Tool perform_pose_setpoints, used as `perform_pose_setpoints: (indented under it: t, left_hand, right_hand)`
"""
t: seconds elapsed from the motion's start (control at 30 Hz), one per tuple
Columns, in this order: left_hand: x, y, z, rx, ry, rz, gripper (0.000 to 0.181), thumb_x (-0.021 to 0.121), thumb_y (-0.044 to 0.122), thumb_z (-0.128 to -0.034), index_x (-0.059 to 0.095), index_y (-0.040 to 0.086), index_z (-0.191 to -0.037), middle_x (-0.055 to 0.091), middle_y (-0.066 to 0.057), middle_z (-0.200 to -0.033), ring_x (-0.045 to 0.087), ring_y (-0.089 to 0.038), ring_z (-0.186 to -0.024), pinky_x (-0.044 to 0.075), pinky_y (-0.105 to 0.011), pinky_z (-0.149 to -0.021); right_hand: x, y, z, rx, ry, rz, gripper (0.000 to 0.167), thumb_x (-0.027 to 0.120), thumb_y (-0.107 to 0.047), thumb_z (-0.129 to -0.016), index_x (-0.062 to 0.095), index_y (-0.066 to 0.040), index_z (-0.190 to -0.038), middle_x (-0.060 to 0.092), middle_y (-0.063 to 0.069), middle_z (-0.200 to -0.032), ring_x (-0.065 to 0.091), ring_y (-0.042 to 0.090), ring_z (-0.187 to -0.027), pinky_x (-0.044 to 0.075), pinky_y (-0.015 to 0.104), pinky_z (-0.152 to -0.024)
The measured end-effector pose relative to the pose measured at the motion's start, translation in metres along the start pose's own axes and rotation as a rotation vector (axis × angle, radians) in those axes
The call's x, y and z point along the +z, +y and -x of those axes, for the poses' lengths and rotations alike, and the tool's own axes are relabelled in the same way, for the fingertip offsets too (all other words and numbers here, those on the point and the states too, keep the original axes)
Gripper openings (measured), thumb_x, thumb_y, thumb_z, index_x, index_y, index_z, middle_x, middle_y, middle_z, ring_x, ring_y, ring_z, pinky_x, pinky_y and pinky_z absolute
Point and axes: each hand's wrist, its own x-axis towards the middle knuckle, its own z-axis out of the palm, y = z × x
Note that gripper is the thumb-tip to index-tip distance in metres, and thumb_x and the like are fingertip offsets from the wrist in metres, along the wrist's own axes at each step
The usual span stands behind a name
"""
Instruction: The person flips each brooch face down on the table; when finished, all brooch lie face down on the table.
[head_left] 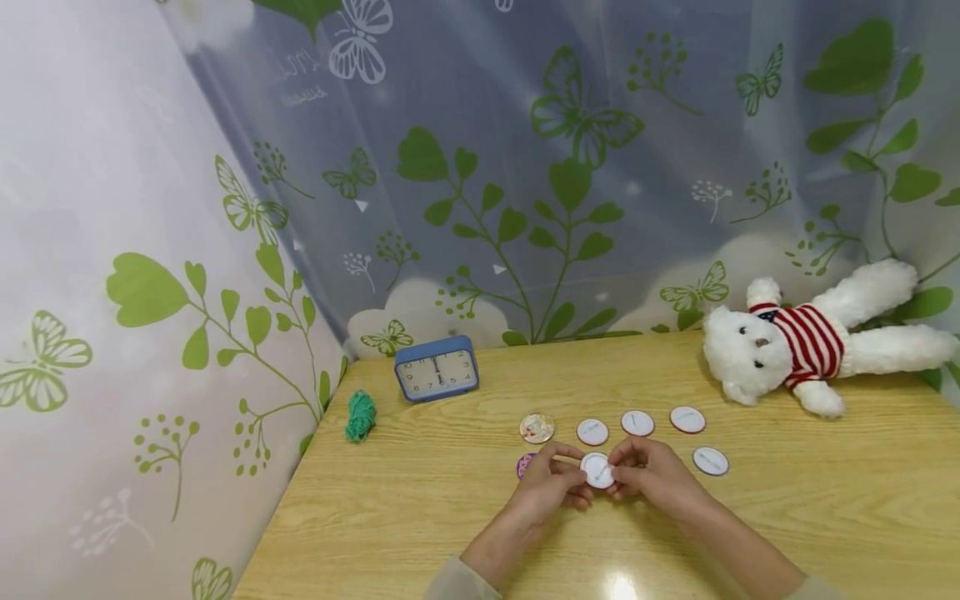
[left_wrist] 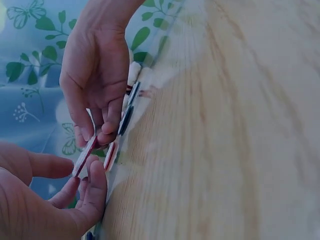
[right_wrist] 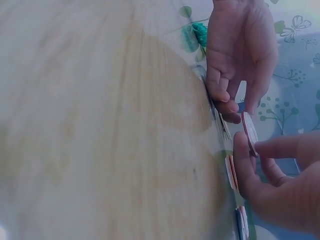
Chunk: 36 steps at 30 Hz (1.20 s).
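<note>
A round pin-back badge [head_left: 597, 471], its white back with the pin turned up, is pinched between both hands just above the table. My left hand [head_left: 546, 483] grips its left edge with thumb and fingers, and my right hand [head_left: 660, 477] pinches the opposite edge. Seen edge-on in the left wrist view, the badge [left_wrist: 85, 156] shows a reddish rim. Partly behind the left hand lies a purple badge [head_left: 525, 465]. Beyond the hands is a picture-side-up badge [head_left: 537, 427], in a row with white-backed badges [head_left: 637, 422]. Another white-backed badge [head_left: 710, 461] lies right of the right hand.
A blue clock [head_left: 437, 369] stands at the back left of the wooden table [head_left: 825, 500]. Left of it lies a bundle of green yarn [head_left: 361, 416]. A white teddy bear [head_left: 813, 342] in a striped shirt lies at the back right, by the patterned curtain [head_left: 480, 167].
</note>
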Motion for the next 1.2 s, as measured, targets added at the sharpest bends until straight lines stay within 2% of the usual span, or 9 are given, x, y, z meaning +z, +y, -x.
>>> perform_pose_setpoints:
  t: [0.23,0.4,0.7,0.93,1.07,1.2]
  left_hand:
    - [-0.002,0.004,0.0,-0.024,0.031,-0.041,0.025,0.061,0.002,-0.0981,0.064,-0.013,-0.118,0.067,-0.01,-0.092,0.065,-0.012,-0.076,0.062,-0.024,-0.074]
    - [0.0,0.008,0.001,-0.044,0.044,-0.055,0.026,0.061,0.004,-0.0993,0.065,-0.015,-0.117,0.07,-0.015,-0.096,0.066,-0.014,-0.08,0.064,-0.03,-0.082]
    - [-0.001,0.008,0.002,-0.035,0.026,-0.063,0.029,0.06,0.005,-0.0992,0.063,-0.016,-0.118,0.07,-0.014,-0.094,0.066,-0.012,-0.078,0.063,-0.027,-0.081]
    - [-0.001,0.008,0.003,-0.038,0.025,-0.072,0.029,0.059,0.006,-0.0994,0.063,-0.016,-0.119,0.069,-0.015,-0.098,0.067,-0.015,-0.083,0.063,-0.03,-0.084]
    - [-0.002,0.009,0.003,-0.028,0.021,-0.089,0.031,0.058,0.007,-0.1001,0.063,-0.016,-0.119,0.069,-0.015,-0.1,0.068,-0.016,-0.086,0.063,-0.031,-0.085]
    - [-0.001,0.009,0.003,-0.025,0.023,-0.09,0.031,0.058,0.007,-0.0994,0.063,-0.016,-0.119,0.069,-0.014,-0.098,0.067,-0.015,-0.084,0.063,-0.03,-0.084]
  right_hand:
    - [-0.001,0.001,0.001,0.032,0.044,0.038,0.017,0.066,0.005,-0.095,0.06,0.013,-0.109,0.066,0.014,-0.09,0.069,0.022,-0.079,0.064,0.031,-0.067]
    - [-0.004,0.0,0.003,0.042,0.024,0.073,0.02,0.062,0.003,-0.098,0.062,0.016,-0.114,0.069,0.013,-0.09,0.069,0.021,-0.078,0.063,0.03,-0.066]
    - [-0.006,-0.009,0.007,0.003,-0.028,0.135,0.027,0.054,-0.003,-0.102,0.063,0.017,-0.118,0.072,0.015,-0.099,0.07,0.023,-0.087,0.063,0.032,-0.072]
    - [-0.003,-0.015,0.008,0.034,0.014,0.168,0.031,0.046,-0.002,-0.104,0.064,0.018,-0.12,0.07,0.022,-0.111,0.07,0.025,-0.093,0.063,0.033,-0.076]
    - [-0.002,-0.017,0.007,0.048,0.045,0.204,0.031,0.046,-0.003,-0.105,0.066,0.016,-0.12,0.067,0.025,-0.12,0.066,0.024,-0.098,0.061,0.031,-0.076]
    - [-0.002,-0.019,0.007,0.068,0.056,0.216,0.032,0.048,-0.005,-0.105,0.067,0.015,-0.12,0.067,0.024,-0.122,0.066,0.023,-0.099,0.061,0.031,-0.077]
